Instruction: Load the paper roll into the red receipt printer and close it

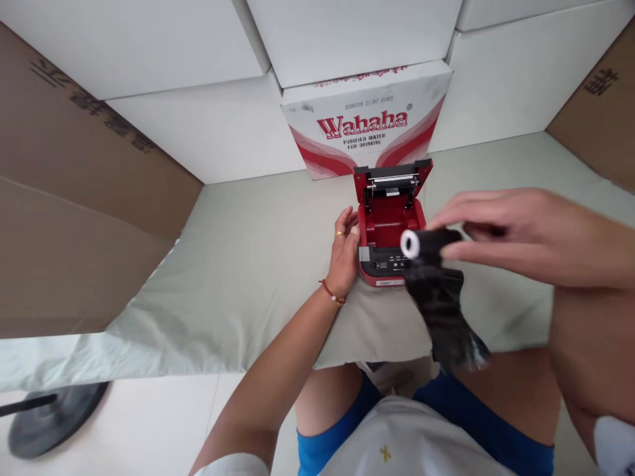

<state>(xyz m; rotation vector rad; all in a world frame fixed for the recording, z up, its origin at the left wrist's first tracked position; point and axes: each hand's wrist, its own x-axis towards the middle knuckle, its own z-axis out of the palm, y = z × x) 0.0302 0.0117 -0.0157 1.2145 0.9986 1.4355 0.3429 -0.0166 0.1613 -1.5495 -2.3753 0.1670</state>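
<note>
A small red printer (pixel 388 218) stands on a pale cloth (pixel 238 277) with its lid tipped open toward the back. My left hand (pixel 343 251) rests against the printer's left side, fingers curled on its edge. My right hand (pixel 516 231) hovers just right of the printer, pinching a white paper roll (pixel 410 244) that sits in a black plastic wrapper (pixel 441 304). The wrapper hangs down loose below the roll. The roll is level with the printer's front panel and held above it.
A red-and-white Wahaha water carton (pixel 367 119) stands right behind the printer among white boxes (pixel 213 132). Brown cardboard (pixel 74 198) walls in the left, and more (pixel 595 119) the right. A black round stand base (pixel 49 416) lies on the floor at lower left.
</note>
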